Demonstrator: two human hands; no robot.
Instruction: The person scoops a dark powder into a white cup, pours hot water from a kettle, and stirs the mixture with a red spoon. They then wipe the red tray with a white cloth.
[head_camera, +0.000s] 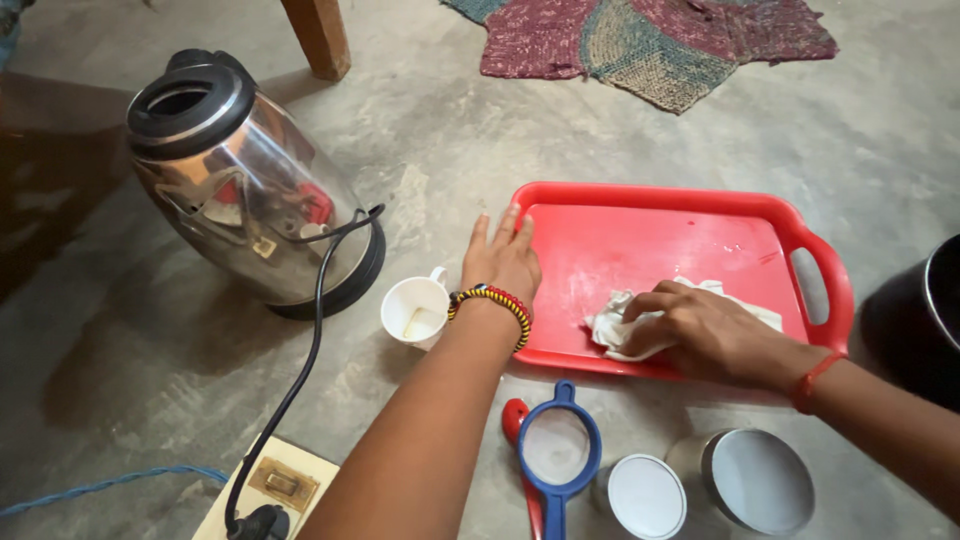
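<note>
White cloth (620, 330) crumpled on red tray (650, 240) — tray flat on floor.

Right hand (700, 335) covers the middle of the white cloth (610, 330); palm and cloth underside not visible. Left hand (503, 262) sits over the near-left rim of the red tray (650, 200), hiding that corner. Left forearm blocks most of the red spoon (514, 420). Blue strainer (560, 450) handle is cut by the bottom edge, as is the plug board (285, 485). Black pot (925, 320) is cut by the right edge. Woven mat (650, 40) and wooden leg (318, 35) run off the top. Cup (415, 310) contents unclear.
</note>
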